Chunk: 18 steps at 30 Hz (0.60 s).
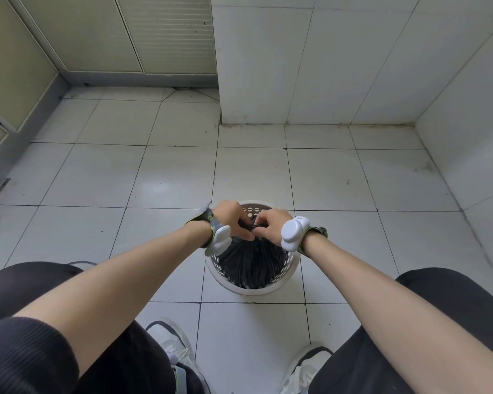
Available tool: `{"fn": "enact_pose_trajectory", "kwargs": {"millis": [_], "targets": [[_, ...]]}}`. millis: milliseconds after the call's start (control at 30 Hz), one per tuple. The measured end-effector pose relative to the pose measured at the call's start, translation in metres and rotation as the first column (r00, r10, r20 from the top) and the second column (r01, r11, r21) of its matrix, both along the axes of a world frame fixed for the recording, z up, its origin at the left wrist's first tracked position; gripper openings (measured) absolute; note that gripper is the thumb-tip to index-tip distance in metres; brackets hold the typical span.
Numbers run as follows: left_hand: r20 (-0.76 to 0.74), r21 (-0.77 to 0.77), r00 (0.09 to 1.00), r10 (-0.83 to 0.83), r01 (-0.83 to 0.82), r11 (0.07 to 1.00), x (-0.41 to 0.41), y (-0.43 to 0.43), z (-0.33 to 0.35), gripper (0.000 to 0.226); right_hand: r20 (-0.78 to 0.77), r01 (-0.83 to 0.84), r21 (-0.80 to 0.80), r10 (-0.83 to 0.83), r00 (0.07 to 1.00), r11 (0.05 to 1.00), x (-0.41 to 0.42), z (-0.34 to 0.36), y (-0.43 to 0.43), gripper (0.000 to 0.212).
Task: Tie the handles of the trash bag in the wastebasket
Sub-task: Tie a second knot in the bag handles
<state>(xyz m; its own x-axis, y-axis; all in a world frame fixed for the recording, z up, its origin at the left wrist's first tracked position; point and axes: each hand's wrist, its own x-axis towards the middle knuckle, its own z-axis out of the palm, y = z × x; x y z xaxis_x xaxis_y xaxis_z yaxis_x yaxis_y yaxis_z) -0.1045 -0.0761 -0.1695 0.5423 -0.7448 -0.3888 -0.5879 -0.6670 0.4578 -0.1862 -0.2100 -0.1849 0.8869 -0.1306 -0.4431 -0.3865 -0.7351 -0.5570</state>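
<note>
White tiled floor [325, 177], tiled wall [310, 66] at back. White perforated basket [252, 290] stands on the floor between the person's knees. Black bag [251, 265] inside it, gathered upward in pleats toward the rim. Left hand [229, 217] and right hand [269, 224] close together over the basket's far side, both pinching the bag's dark handles [249, 223] between fingertips. White wrist units [293, 233] strapped on both wrists.
</note>
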Motion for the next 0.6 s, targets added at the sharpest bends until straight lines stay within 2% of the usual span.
{"fn": "enact_pose_trajectory", "kwargs": {"millis": [100,300,600], "targets": [[0.028,0.03,0.999,-0.031,0.03,0.999,-0.002,0.0,-0.002,0.021,0.003,-0.009,0.017,0.009,1.0,1.0,0.001,0.001,-0.001,0.006],[-0.022,0.088,1.0,-0.009,0.011,0.996,-0.002,-0.003,-0.002,0.023,0.1,-0.012,0.025,0.01,0.995,1.0,0.002,0.004,-0.002,0.025],[-0.053,0.195,0.997,-0.05,0.059,0.979,-0.004,-0.009,0.002,0.029,0.027,-0.087,-0.083,0.09,0.996,0.993,0.014,0.013,-0.006,0.027]]}}
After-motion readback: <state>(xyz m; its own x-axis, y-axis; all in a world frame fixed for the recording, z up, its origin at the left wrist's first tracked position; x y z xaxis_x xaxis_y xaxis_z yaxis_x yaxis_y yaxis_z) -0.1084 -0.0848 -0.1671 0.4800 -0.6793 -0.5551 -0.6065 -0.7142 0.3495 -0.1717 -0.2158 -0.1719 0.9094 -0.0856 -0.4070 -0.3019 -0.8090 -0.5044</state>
